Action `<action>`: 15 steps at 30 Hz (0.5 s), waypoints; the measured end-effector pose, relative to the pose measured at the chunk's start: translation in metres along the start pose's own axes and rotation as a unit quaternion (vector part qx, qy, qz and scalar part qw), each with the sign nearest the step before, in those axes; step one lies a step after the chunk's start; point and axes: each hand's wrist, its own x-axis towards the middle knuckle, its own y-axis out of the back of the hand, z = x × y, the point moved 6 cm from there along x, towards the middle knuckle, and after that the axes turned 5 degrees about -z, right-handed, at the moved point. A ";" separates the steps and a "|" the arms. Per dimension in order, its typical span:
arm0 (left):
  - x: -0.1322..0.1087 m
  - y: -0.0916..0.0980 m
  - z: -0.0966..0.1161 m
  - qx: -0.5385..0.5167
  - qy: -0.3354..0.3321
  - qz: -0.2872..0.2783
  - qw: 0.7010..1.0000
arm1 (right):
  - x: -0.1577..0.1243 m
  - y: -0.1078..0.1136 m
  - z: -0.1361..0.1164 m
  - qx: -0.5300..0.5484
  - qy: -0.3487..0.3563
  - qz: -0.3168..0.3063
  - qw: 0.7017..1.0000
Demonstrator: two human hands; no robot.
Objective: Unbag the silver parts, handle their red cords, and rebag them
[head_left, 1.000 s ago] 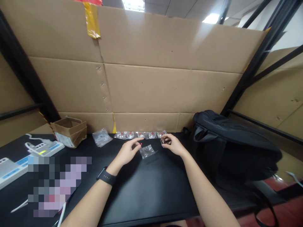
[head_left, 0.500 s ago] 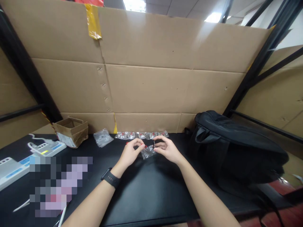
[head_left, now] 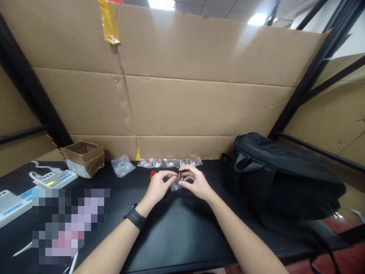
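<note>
My left hand point(head_left: 159, 185) pinches a thin red cord point(head_left: 172, 176). A bunched red knotted end point(head_left: 153, 174) of it sticks out behind that hand. In my right hand point(head_left: 196, 183), thumb and fingers close around a small silvery disc-like piece point(head_left: 180, 176), seen nearly edge-on and partly covered by the fingers. Both sets of fingertips almost meet at this piece. Just below them a small clear plastic bag point(head_left: 175, 186) lies on the black tabletop point(head_left: 182, 236), partly hidden by the hands.
Along the cardboard wall lies a row of several clear packets point(head_left: 170, 163) holding silvery round pieces with red bits. Left of them are a clear plastic bag point(head_left: 122, 166), an open cardboard box point(head_left: 85, 158) and white power strips point(head_left: 64, 178). A black backpack point(head_left: 285, 175) stands right.
My right hand has moved left, bringing the silvery piece up to the red cord at my left fingertips. More of the red knotted end now shows behind my left hand.
</note>
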 end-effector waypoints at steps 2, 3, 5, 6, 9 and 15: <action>0.000 -0.001 0.000 0.002 -0.003 0.002 1.000 | 0.000 -0.003 0.000 -0.019 0.006 0.005 1.000; 0.000 -0.002 0.001 0.003 -0.007 0.005 1.000 | 0.000 -0.004 0.000 -0.026 0.010 0.009 1.000; 0.001 -0.002 0.003 0.003 -0.026 0.012 1.000 | 0.000 -0.006 0.000 -0.034 0.016 0.019 0.999; 0.001 -0.002 0.003 0.003 -0.038 0.015 0.999 | -0.001 -0.007 0.000 -0.036 0.018 0.024 0.999; 0.002 -0.002 0.004 0.002 -0.062 0.016 0.998 | -0.001 -0.008 -0.001 -0.038 0.022 0.032 0.999; 0.000 -0.003 0.008 0.030 -0.066 0.002 0.997 | -0.001 -0.009 -0.002 -0.047 0.019 0.039 0.998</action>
